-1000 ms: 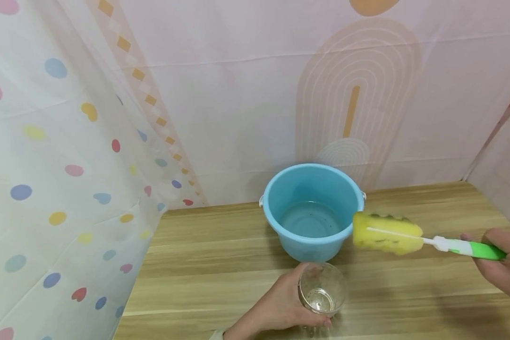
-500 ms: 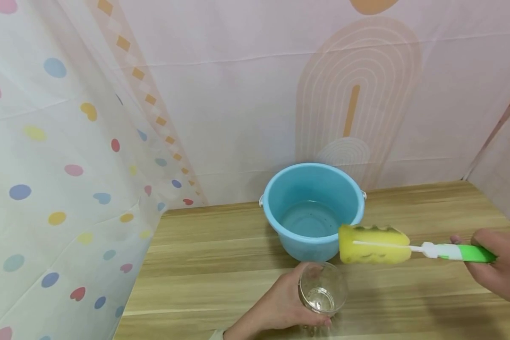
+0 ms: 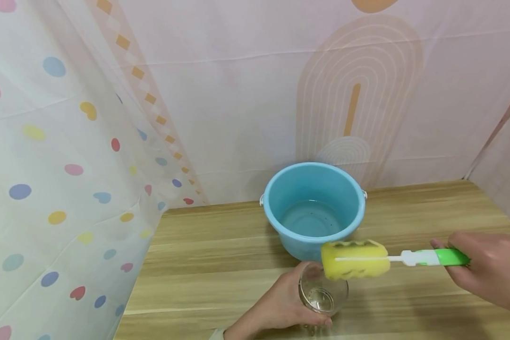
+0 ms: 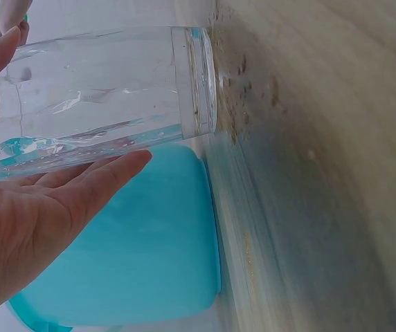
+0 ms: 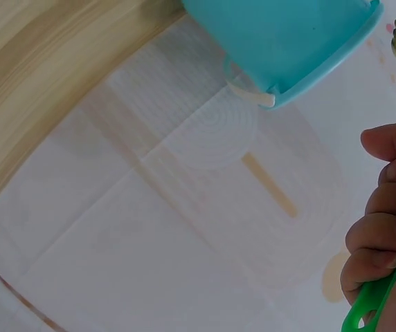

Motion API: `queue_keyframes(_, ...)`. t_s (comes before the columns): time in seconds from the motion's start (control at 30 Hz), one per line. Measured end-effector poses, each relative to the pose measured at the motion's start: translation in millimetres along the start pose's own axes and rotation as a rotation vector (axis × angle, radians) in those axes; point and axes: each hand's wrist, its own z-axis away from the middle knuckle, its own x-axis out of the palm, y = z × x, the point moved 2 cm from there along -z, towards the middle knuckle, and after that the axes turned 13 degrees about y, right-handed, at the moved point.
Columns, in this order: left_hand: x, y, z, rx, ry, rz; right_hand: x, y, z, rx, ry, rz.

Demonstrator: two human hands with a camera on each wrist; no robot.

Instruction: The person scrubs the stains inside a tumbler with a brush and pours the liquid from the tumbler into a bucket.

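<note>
My left hand (image 3: 286, 302) grips a clear drinking glass (image 3: 323, 295) round its side, and the glass stands upright at the table's front. In the left wrist view the glass (image 4: 108, 97) has its base on or just over the wood, with water drops beside it. My right hand (image 3: 488, 267) grips the green handle of a sponge bottle brush (image 3: 359, 259). Its yellow sponge head points left, above the glass's far right rim. In the right wrist view the fingers of my right hand (image 5: 385, 235) are curled round the green handle.
Behind the glass stands a light blue bucket (image 3: 289, 238) with shallow water and dark specks in it. The wood-grain table (image 3: 195, 264) meets a patterned curtain (image 3: 238, 118) at the back. Another dotted curtain (image 3: 68, 236) hangs along the left side.
My right hand has brought the brush leftward and nearer to me, from beside the bucket's rim to above the glass's rim. The left hand and the glass have stayed in place.
</note>
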Motion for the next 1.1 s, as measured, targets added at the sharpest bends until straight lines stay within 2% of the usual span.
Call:
queue_keyframes(0.13, 0.2, 0.9, -0.1, 0.012, -0.008, 0.034, 4.8, -6.3, -4.6, -0.036, 0.017, 0.032)
queue_keyframes(0.27, 0.4, 1.1, -0.8, 0.024, -0.021, 0.06, 9.7, -12.3, -7.2, -0.062, -0.012, 0.025)
queue_keyframes(0.4, 0.7, 0.6, -0.7, -0.011, -0.023, 0.072, 14.2, -14.1, -6.2, -0.099, -0.084, 0.013)
queue_keyframes(0.5, 0.7, 0.1, -0.4, -0.046, -0.019, 0.073, 16.8, -14.5, -6.0, -0.146, -0.105, 0.013)
queue_keyframes(0.7, 0.3, -0.6, 0.0, -0.078, -0.01, 0.051, 21.4, -17.7, -13.9, -0.221, -0.087, -0.011)
queue_keyframes(0.93, 0.3, -1.3, -0.9, -0.081, -0.011, 0.028, 26.1, -29.4, -36.8, -0.292, -0.031, -0.009)
queue_keyframes(1.1, 0.4, -1.9, -1.0, -0.079, -0.006, 0.011, 28.5, -39.9, -54.6, -0.38, -0.022, -0.017)
